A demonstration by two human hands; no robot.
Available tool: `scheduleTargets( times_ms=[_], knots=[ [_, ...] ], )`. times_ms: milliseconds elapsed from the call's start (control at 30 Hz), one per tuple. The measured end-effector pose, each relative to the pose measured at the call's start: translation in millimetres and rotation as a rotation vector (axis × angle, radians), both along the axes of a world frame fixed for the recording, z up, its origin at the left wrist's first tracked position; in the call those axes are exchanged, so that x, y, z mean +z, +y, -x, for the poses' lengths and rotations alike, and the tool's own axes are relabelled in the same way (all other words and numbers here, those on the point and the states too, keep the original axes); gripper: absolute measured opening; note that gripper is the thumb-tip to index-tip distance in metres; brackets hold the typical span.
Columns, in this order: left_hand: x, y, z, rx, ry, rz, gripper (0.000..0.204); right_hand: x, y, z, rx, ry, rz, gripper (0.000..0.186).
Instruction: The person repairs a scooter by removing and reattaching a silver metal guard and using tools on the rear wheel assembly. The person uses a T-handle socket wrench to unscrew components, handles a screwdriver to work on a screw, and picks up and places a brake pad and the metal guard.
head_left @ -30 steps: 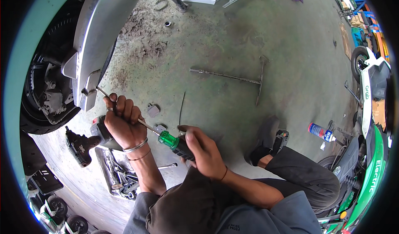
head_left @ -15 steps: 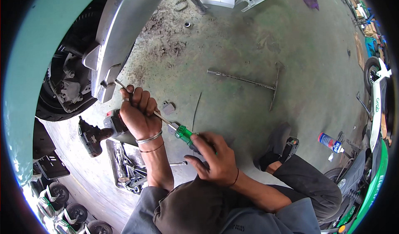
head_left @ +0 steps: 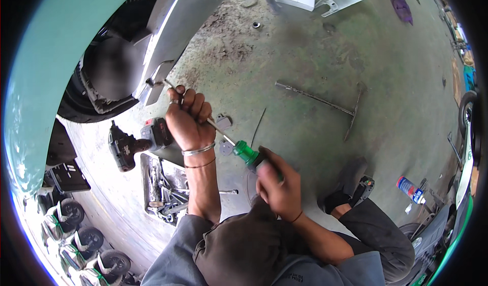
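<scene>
While a cordless drill point(head_left: 133, 142) and tool tray point(head_left: 165, 190) lie nearby, grey panel point(head_left: 175, 29) is approached. Green-handled screwdriver point(head_left: 231, 142): shaft gripped by left hand point(head_left: 188, 121), handle by right hand point(head_left: 277, 184), fingers closed.

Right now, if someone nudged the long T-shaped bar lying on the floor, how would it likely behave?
The T-shaped bar looks like thin metal, so probably stiff and fairly heavy for its size. Its crosspiece rests flat on the concrete floor, so it would likely slide or pivot, not roll.
</scene>
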State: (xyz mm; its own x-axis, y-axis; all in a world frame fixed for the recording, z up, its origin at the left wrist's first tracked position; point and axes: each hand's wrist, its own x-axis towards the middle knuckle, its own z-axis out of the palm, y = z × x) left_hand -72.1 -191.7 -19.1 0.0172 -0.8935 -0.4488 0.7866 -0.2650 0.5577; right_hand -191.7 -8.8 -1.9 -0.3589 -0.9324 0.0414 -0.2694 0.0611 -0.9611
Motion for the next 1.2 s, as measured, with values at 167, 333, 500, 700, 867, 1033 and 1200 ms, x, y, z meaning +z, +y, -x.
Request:
scheduleTargets(
  times_ms=[167, 333, 500, 700, 867, 1033, 1200],
  knots=[
    [-2.7, -1.8, -6.7, -0.032, 0.031, 0.033, 0.02, -1.5, 6.2, 2.3, 0.036, -0.253, -0.154, 0.055],
    [0.8, -0.6, -4.9, -0.042, 0.036, 0.05, 0.022, -3.6, -4.5, 4.9, 0.103, 0.224, 0.135, 0.055],
    [-2.9, -3.5, -9.5, -0.034, -0.012, 0.053, 0.022, 12.4, -4.0, 2.7, -0.011, -0.477, -0.283, 0.043],
    [-0.2, -5.8, -7.0, -0.031, -0.005, 0.021, 0.019, -6.2, -8.5, -0.5, 0.113, 0.161, 0.104, 0.036],
    [-1.1, -8.2, -6.1, -0.035, 0.008, 0.033, 0.019, 19.1, -15.3, 15.3, 0.049, -0.9, -0.453, 0.041],
    [-3.3, -7.6, -9.4, -0.036, 0.039, 0.065, 0.022, 19.1, -17.8, 25.9, 0.092, -1.305, -0.571, 0.043],
    [-3.9, 5.3, -9.8, -0.089, 0.005, 0.088, 0.022, -11.7, -23.5, 48.5, 0.383, -0.901, -0.503, 0.052]
  ],
)
